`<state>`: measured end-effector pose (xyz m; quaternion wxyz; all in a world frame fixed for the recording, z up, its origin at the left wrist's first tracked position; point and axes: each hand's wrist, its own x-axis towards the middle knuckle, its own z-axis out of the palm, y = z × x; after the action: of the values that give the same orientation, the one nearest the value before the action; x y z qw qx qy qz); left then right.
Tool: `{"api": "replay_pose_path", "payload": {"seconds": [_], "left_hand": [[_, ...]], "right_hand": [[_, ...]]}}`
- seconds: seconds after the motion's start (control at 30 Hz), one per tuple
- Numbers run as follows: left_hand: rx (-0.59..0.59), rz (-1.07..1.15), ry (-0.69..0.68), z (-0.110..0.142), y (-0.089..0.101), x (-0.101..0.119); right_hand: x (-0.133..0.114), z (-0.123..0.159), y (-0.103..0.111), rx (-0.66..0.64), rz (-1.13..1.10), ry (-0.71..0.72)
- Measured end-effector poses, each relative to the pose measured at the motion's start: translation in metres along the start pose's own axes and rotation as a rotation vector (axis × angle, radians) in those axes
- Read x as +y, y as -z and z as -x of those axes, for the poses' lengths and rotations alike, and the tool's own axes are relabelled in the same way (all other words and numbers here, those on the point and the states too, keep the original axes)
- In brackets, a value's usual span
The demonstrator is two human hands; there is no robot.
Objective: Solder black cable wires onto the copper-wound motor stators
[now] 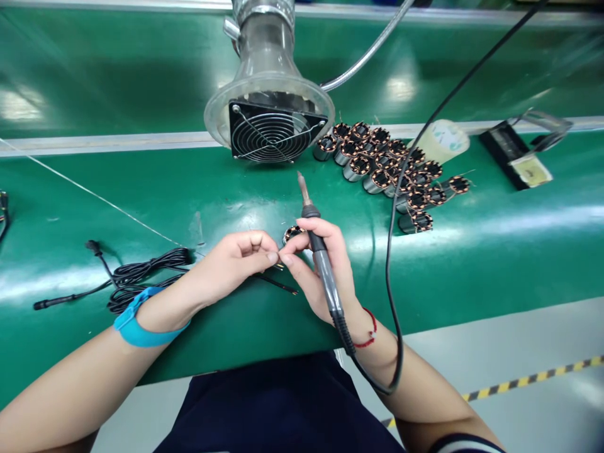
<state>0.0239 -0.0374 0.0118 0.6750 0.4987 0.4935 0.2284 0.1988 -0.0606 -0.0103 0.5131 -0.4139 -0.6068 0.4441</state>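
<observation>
A soldering iron (323,270) with a grey handle lies across my right hand (325,264), its metal tip (302,185) pointing away from me. The right thumb and a fingertip also pinch together, meeting the fingertips of my left hand (245,258). My left hand is closed in a pinch; whatever thin piece sits between the fingertips is too small to make out. Just behind the fingers stands one copper-wound motor stator (293,234), partly hidden. Stripped wire ends (279,267) show below the left thumb, and a black cable end (283,286) lies on the green bench.
Coiled black cables (151,274) lie left, partly behind my left wrist. A fume extractor fan (276,132) hangs above the bench. Several stators (377,167) stand back right, near a tape roll (443,139) and an iron stand (514,151). The iron's cord (391,264) loops past my right arm.
</observation>
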Motion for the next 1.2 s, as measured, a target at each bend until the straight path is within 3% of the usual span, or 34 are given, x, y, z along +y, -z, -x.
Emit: {"api": "replay_pose_path", "payload": {"seconds": [0.17,0.33,0.63,0.83,0.97,1.2], "left_hand": [[0.189,-0.141,-0.072,-0.019,0.003,-0.003],[0.257,-0.155,-0.072,-0.024,0.006,-0.004],[0.317,-0.226,-0.110,-0.018,0.003,-0.010],[0.357,-0.283,-0.143,-0.018,0.000,-0.013],[0.360,-0.303,-0.153,-0.018,-0.002,-0.013],[0.382,-0.312,-0.184,-0.019,-0.002,-0.013]], "right_hand": [[0.014,-0.003,0.015,0.074,0.298,-0.112],[0.021,-0.004,0.020,-0.057,0.379,-0.210],[0.000,0.011,0.024,0.101,0.358,0.028],[0.011,0.028,0.025,0.172,0.328,0.258],[0.015,0.029,0.025,0.173,0.240,0.277],[0.012,0.028,0.024,0.128,0.287,0.248]]}}
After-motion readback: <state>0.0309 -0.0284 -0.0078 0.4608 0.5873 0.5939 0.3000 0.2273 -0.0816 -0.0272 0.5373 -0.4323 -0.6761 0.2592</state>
